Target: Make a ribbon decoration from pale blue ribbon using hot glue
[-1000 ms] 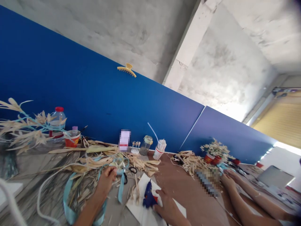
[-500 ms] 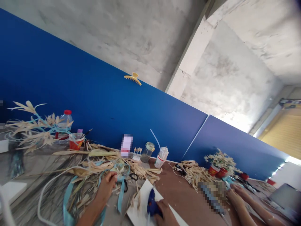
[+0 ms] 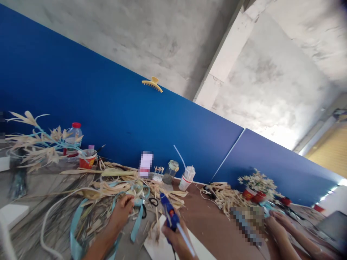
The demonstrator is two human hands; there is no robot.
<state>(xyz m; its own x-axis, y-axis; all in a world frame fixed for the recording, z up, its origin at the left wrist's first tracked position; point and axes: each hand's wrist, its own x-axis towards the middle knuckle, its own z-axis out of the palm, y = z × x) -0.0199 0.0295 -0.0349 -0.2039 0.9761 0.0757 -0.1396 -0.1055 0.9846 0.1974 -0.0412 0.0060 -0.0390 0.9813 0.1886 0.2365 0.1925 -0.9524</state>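
Note:
My right hand (image 3: pixel 177 236) is wrapped round a blue glue gun (image 3: pixel 168 213), with a pale glue stick (image 3: pixel 185 240) coming out of its back. The gun is raised over a white board (image 3: pixel 199 247), its nozzle toward the dried husks. My left hand (image 3: pixel 124 209) is closed, thumb against fingers, above the husk pile (image 3: pixel 93 225); anything between the fingertips is too small to make out. Light blue ribbon (image 3: pixel 137 224) and black-handled scissors (image 3: pixel 153 202) lie just right of it.
Along the blue partition (image 3: pixel 114 108) stand a red-capped bottle (image 3: pixel 73 139), a red cup (image 3: pixel 86 160), a glass jar (image 3: pixel 170 172) and a white cup (image 3: pixel 186 180). Another person's hands (image 3: pixel 278 220) are at the right, near flower pots (image 3: pixel 248 194).
My right hand has lifted the glue gun off the white board and moved it up and left, toward my left hand. My left hand has barely moved.

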